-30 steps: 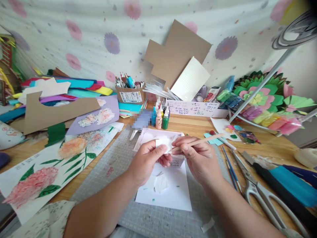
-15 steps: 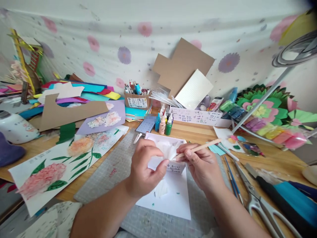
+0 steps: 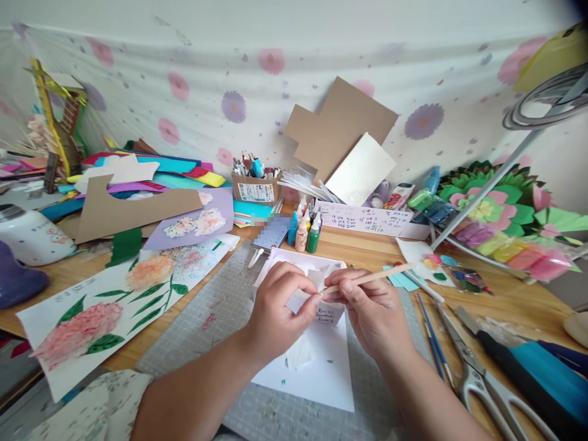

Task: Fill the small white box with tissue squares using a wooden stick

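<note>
A light wooden stick (image 3: 383, 274) slants up to the right, gripped by my right hand (image 3: 374, 309) near its lower end. The thumb and forefinger of my left hand (image 3: 285, 306) pinch together at the stick's lower tip; whatever thin piece lies between them is too small to tell. Just behind the fingers, a white box (image 3: 333, 263) holds pale tissue pieces (image 3: 316, 275), partly hidden by both hands. Below my hands, a small white tissue piece (image 3: 299, 352) lies on a white paper sheet (image 3: 321, 383) with a few green specks.
The sheet rests on a grey cutting mat (image 3: 193, 355). Scissors (image 3: 478, 373), brushes (image 3: 434, 343) and a knife lie at the right. Paint bottles (image 3: 313, 236) and a phone (image 3: 271, 231) stand or lie behind the box. A flower picture (image 3: 138, 288) is at the left.
My left thumb and forefinger have closed together at the stick's tip, where they were apart before. The stick has tilted slightly flatter. The tissue at the box has shifted.
</note>
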Motion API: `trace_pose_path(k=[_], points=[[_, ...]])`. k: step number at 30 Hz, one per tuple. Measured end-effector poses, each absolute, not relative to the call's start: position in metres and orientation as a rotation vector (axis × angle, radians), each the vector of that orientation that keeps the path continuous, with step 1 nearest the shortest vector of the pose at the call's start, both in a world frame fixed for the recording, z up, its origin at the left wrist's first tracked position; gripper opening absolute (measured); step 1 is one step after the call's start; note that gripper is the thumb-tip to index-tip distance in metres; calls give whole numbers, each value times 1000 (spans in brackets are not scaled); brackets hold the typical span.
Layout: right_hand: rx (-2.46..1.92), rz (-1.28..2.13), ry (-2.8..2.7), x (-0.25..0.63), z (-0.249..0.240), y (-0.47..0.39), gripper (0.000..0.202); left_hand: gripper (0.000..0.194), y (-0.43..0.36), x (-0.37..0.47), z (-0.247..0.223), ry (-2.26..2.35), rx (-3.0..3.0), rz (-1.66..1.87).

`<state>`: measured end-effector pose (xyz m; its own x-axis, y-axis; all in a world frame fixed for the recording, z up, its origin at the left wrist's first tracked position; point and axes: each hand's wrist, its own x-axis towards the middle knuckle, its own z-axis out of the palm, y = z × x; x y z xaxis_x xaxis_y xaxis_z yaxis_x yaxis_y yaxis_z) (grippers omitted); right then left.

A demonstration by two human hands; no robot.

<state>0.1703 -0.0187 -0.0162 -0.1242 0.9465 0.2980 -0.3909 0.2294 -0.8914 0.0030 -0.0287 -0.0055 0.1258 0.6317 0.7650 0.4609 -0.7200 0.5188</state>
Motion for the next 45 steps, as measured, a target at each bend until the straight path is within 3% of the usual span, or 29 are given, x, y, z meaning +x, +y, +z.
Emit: trace_pose_path(k=[29,35,41,45], points=[[-658,1049,-1303,170,-22,-15,12,10,-24,2,-7,1166,2278,1588],[-679,1119,-1272,173,-21,-13,10,11,-22,-4,-4,1100,1972,1561],[-727,1186,-1090,178,-18,-7,13,9,-9,-17,-3,1331,1618,1640],[-735,1175,-1009,182,-16,-2,14,11,1,-24,-5,1557,1747,1623]])
